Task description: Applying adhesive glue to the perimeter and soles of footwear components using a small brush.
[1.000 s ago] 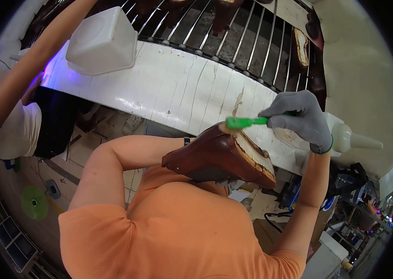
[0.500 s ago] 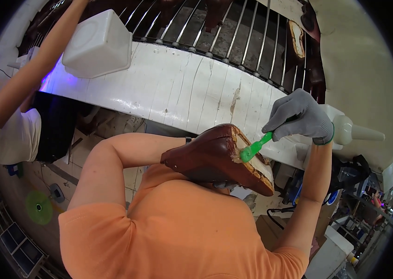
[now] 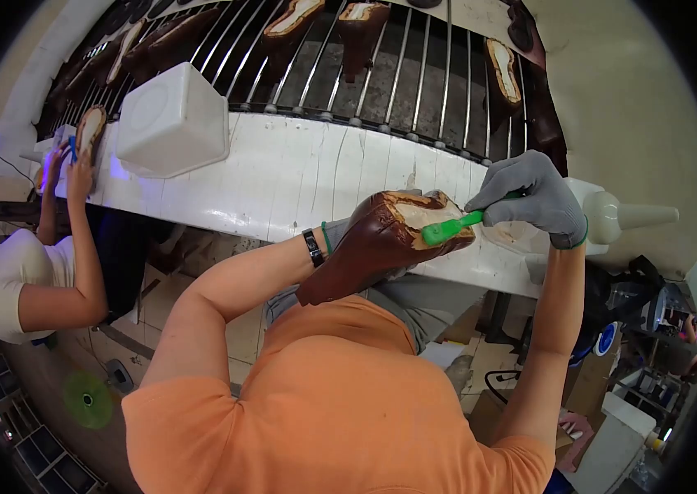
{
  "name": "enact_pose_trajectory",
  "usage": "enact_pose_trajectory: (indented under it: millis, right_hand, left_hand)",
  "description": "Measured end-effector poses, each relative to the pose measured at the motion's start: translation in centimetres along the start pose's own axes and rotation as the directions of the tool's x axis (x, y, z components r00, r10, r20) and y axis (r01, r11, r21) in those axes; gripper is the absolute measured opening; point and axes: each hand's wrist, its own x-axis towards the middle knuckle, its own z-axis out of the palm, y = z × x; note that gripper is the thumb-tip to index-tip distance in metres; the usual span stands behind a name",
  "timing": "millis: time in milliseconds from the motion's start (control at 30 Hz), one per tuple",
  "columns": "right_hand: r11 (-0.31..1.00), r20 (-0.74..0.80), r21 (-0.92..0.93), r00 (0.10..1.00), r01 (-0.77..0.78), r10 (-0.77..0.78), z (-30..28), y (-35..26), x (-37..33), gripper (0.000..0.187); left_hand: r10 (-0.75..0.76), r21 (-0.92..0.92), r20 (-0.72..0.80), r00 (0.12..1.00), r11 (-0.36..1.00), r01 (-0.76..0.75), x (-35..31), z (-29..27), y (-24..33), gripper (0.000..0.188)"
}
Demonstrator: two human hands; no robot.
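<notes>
A dark brown leather boot (image 3: 357,255) is held in front of my chest, its unfinished sole turned up, with a pale middle and a rough tan edge. My left hand (image 3: 336,235), gloved in grey, holds it from behind; the boot hides most of that hand, fingers included. In my grey-gloved right hand (image 3: 530,202) the thin handle of a green brush (image 3: 445,230) is pinched between thumb and fingers. The brush head lies against the sole. Whether the bristles are wet I cannot tell.
A white worktop (image 3: 283,177) runs across ahead, with a white plastic box (image 3: 171,123) on it. Beyond is a roller conveyor (image 3: 398,82) carrying several brown boots. A white nozzled container (image 3: 612,222) stands right of my right hand. At left, a co-worker (image 3: 35,280) holds another boot.
The boot has moved up and away from my body, its sole now tilted further upward. The brush has shifted across the sole. The co-worker's arms have come down to a boot at the worktop.
</notes>
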Motion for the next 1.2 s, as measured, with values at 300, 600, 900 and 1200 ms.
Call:
enact_pose_trajectory:
  millis: [300,600,900,1200]
  right_hand:
    - [0.979,-0.162,-0.199,0.987,-0.038,0.006,1.5,-3.4,-0.1,0.025]
    - [0.925,-0.192,-0.380,0.980,-0.016,-0.061,2.2,-4.7,-0.5,0.019]
    - [0.858,-0.428,-0.431,0.901,-0.278,0.077,2.5,-2.6,-0.3,0.017]
    - [0.943,-0.315,-0.239,0.937,-0.231,0.150,1.6,-2.5,-1.6,0.020]
  left_hand:
    - [0.045,-0.154,-0.034,0.998,0.987,-0.049,-0.9,1.1,-5.0,0.031]
    - [-0.219,-0.692,0.309,0.925,0.616,0.377,0.6,-1.6,-8.1,0.038]
    - [-0.655,-0.755,0.306,0.691,0.275,0.595,1.4,-3.5,-5.1,0.058]
    - [-0.661,-0.757,0.147,0.736,0.403,0.514,2.7,-4.8,-6.6,0.061]
